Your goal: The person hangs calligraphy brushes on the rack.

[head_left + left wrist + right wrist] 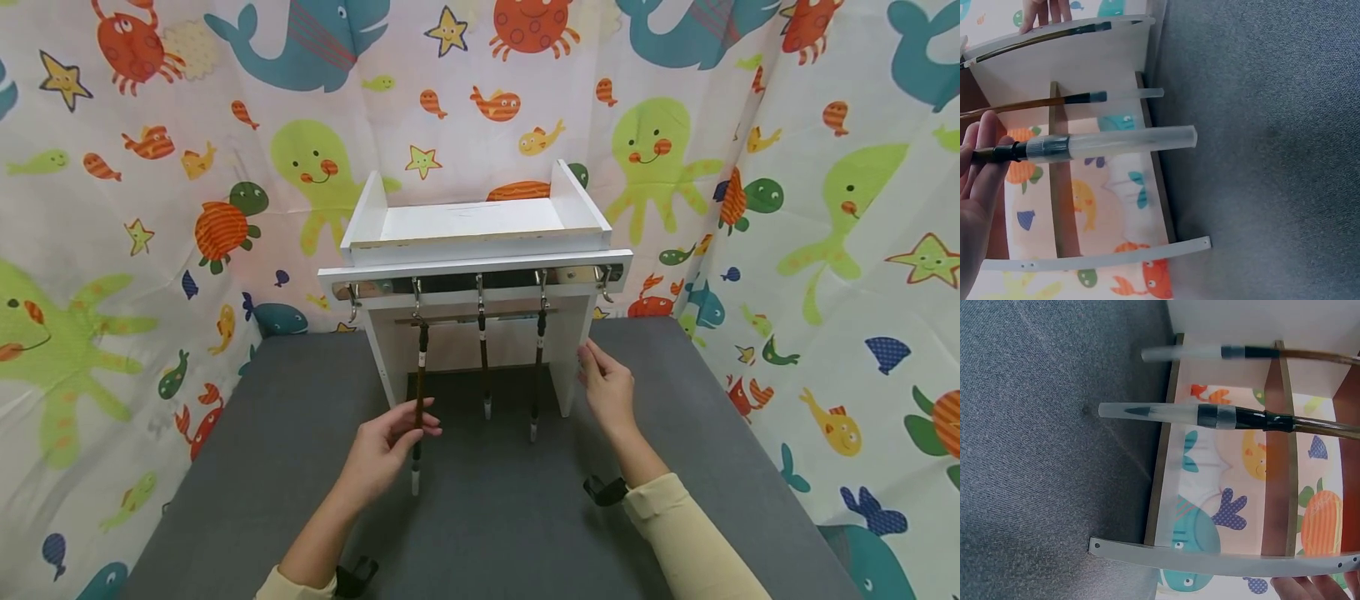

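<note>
Three brushes with dark handles and clear plastic caps hang tip down from hooks on a white wooden shelf [480, 258]. My left hand [390, 442] holds the left brush [422, 375] by its lower handle, its capped end [1135, 139] showing beyond the fingers in the left wrist view. The middle brush [484, 367] and the right brush [537, 358] hang free; a dark pointed tip shows inside one cap in the right wrist view. My right hand [609, 392] touches the outside of the shelf's right side panel [572, 350] with its fingertips; that panel partly hides those fingers [1310, 589] in the right wrist view.
A metal strip [577, 275] with several hooks runs along the shelf's front; the outermost hooks hold nothing. The shelf stands on a grey cloth-covered table [480, 533]. Behind and beside it hangs a curtain [465, 158] printed with sea animals.
</note>
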The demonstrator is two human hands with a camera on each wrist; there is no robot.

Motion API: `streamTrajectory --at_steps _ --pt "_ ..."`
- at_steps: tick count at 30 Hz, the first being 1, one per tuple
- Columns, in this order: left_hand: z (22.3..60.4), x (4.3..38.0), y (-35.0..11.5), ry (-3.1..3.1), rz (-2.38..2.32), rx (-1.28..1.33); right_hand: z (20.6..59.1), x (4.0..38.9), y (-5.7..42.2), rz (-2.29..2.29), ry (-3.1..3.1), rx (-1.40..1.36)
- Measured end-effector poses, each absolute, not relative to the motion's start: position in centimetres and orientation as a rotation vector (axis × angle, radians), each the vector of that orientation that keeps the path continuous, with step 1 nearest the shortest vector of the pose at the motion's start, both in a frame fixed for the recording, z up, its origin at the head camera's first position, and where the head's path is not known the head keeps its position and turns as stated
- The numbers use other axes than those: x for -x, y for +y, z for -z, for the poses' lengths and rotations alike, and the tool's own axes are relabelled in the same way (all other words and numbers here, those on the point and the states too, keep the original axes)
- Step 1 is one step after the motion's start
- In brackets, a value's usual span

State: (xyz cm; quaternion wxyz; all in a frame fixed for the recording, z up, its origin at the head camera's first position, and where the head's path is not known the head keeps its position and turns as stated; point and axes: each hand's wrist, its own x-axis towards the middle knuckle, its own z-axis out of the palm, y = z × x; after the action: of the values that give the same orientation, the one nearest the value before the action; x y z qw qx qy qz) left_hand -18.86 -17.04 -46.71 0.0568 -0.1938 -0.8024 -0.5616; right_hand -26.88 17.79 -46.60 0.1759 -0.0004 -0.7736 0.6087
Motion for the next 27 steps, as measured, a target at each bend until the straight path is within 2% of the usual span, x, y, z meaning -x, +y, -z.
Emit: streamTrajectory --at_steps 16,23,27 --pt "47.2 18.9 -17.6 -2.529 1.817 0.596 45.3 25.9 17.3 -1.7 -2.211 -0.001" --pt "47.0 18.9 -17.7 -2.518 1.839 0.633 48.9 28.5 18.3 -1.69 -2.165 -0.004" --pt "46.9 18.8 -17.7 -2.529 1.839 0.641 49.0 28.4 18.2 -1.689 -2.167 0.005"
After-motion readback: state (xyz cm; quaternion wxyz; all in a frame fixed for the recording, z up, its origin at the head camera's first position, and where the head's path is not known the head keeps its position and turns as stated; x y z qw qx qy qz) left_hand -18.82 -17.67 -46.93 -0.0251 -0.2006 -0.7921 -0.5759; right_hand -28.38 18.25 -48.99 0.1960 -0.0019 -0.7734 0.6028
